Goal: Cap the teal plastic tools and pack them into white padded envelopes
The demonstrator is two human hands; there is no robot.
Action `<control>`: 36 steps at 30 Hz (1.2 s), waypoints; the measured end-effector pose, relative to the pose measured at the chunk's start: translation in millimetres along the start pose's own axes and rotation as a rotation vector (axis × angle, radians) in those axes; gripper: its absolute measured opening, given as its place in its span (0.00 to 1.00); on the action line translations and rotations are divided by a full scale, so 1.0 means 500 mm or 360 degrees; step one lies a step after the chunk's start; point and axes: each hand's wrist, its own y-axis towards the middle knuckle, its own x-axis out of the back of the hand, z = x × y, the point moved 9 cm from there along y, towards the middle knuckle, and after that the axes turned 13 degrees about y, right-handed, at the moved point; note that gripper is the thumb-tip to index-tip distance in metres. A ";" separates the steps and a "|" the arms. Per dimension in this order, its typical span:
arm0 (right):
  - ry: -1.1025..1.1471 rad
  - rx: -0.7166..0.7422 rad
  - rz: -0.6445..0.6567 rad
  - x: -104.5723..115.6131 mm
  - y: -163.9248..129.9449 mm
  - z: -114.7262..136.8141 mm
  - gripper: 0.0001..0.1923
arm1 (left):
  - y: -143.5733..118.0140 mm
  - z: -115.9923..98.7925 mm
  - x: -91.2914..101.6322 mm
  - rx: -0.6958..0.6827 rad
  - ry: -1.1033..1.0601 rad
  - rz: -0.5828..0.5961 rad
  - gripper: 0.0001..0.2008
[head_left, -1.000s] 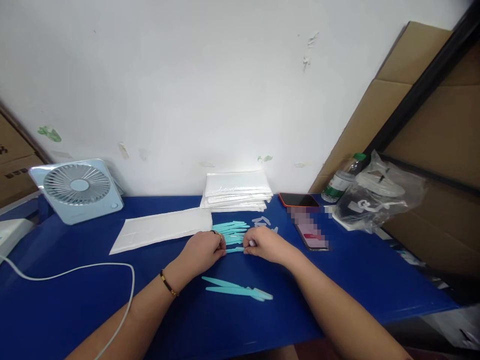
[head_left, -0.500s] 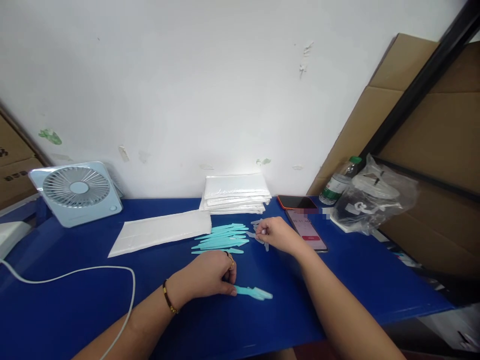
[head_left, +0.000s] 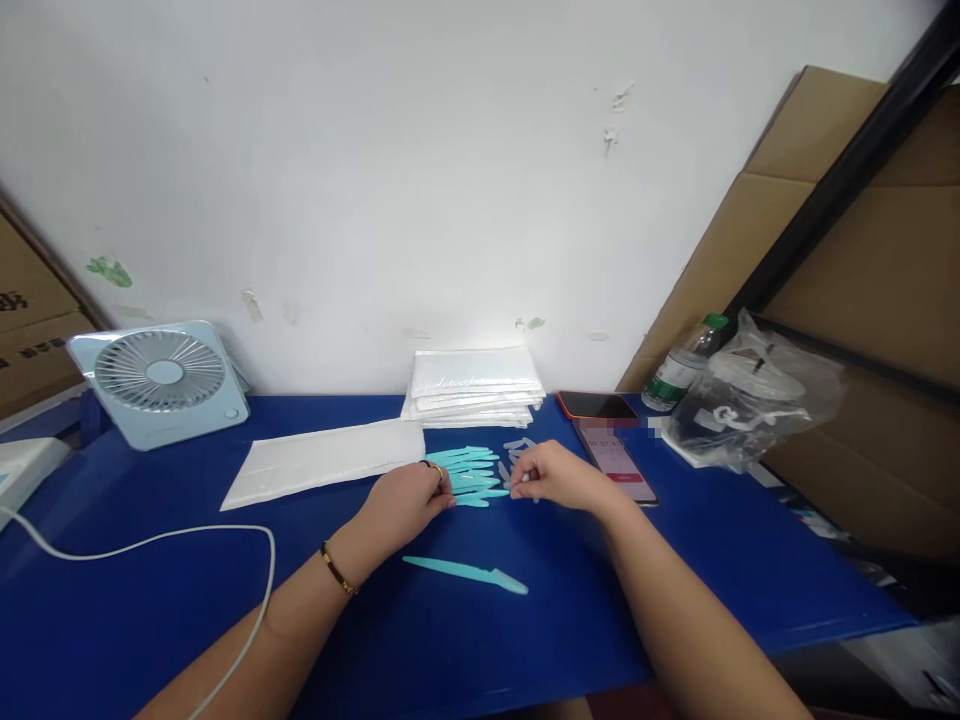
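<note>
My left hand is closed at the fingertips on a turquoise eyebrow razor, beside the pile of such razors. The razor points right, its tip close to the fingers of my right hand. That hand is pinched together among small translucent blade caps; whatever its fingertips hold is too small to make out. Nearer to me, a single turquoise razor with a paler blade end lies alone on the blue table.
Behind the razors is a stack of white padded packets, with one long white packet to the left. A blue fan and white cable are at left. Two phones, a bottle and a bagged container are at right.
My left hand has let go of the razor at the front and moved up to the pile, where it grips another. My right hand has shifted slightly down, still among the caps.
</note>
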 end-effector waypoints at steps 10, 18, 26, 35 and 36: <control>0.0014 0.0010 -0.0182 0.032 -0.010 0.006 0.09 | -0.044 -0.083 -0.015 -0.0391 -0.0143 0.0210 0.12; 0.0411 0.0039 0.0215 -0.039 -0.024 0.060 0.15 | -0.027 -0.029 -0.001 -0.0067 -0.0315 0.0103 0.10; 0.0596 0.0139 -0.0369 0.053 -0.018 0.022 0.15 | -0.015 0.012 0.006 -0.0015 -0.0840 0.0033 0.10; 0.1126 0.0172 -0.0583 0.047 -0.004 0.017 0.14 | -0.011 0.017 0.054 -0.0051 -0.0385 -0.0313 0.17; 0.1174 0.0150 -0.0614 0.044 -0.002 0.011 0.15 | -0.012 0.016 0.057 -0.0054 -0.0333 -0.0334 0.16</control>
